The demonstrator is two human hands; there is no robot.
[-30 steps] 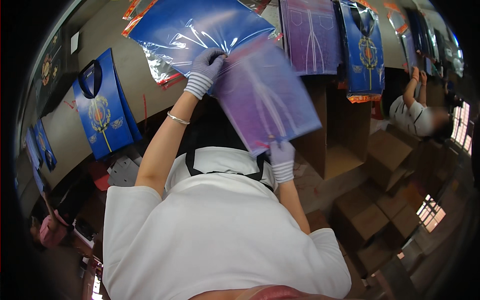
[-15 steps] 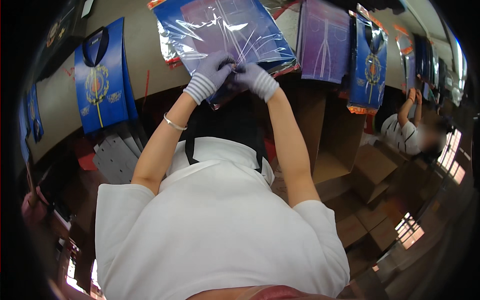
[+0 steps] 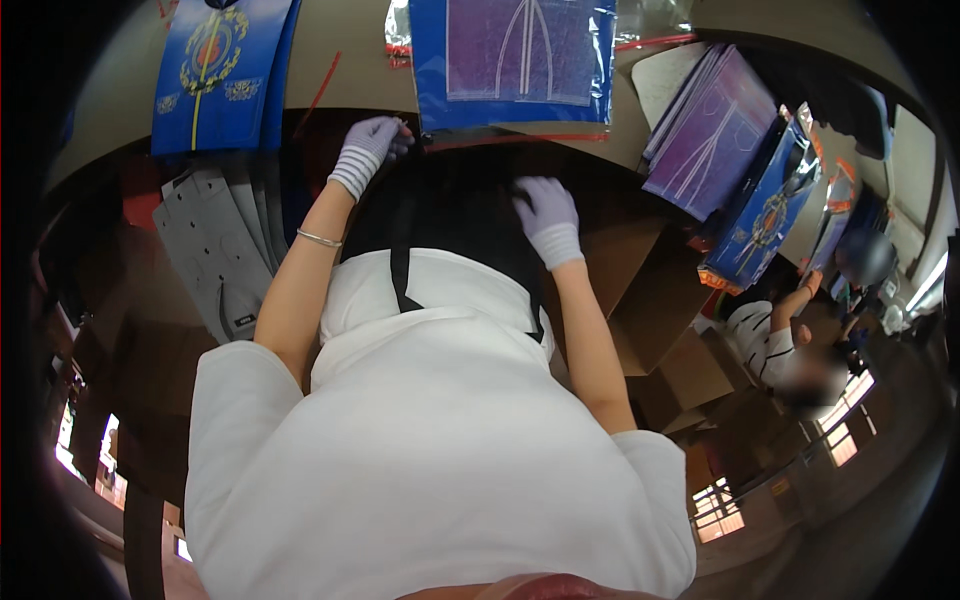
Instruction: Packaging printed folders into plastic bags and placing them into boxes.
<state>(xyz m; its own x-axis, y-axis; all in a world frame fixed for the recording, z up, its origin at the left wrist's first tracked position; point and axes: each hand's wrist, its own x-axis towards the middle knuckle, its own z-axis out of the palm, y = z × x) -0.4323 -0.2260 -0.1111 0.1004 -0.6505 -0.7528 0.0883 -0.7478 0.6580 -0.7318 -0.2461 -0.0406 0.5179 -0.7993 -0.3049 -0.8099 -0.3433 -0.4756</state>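
Both my hands wear pale purple knit gloves with white cuffs. At the table's front edge, just left of a blue package in clear film with a purple trouser-like print, is my left hand. Its fingers are curled together; anything in them is too small to make out. My right hand hangs below the edge, apart from the package, over the black cloth at my waist. Its fingers are loosely apart with nothing seen in them. The package lies flat, its red-edged film reaching the table edge.
Blue printed bags hang over the edge at left, above grey punched sheets. At right lie purple printed bags and a wrapped blue pack. Cardboard boxes stand below. Farther right works another person.
My hands were together on the film-wrapped package and have parted, the left moving left, the right moving right and down. The package now lies squarer to the edge. My view has shifted.
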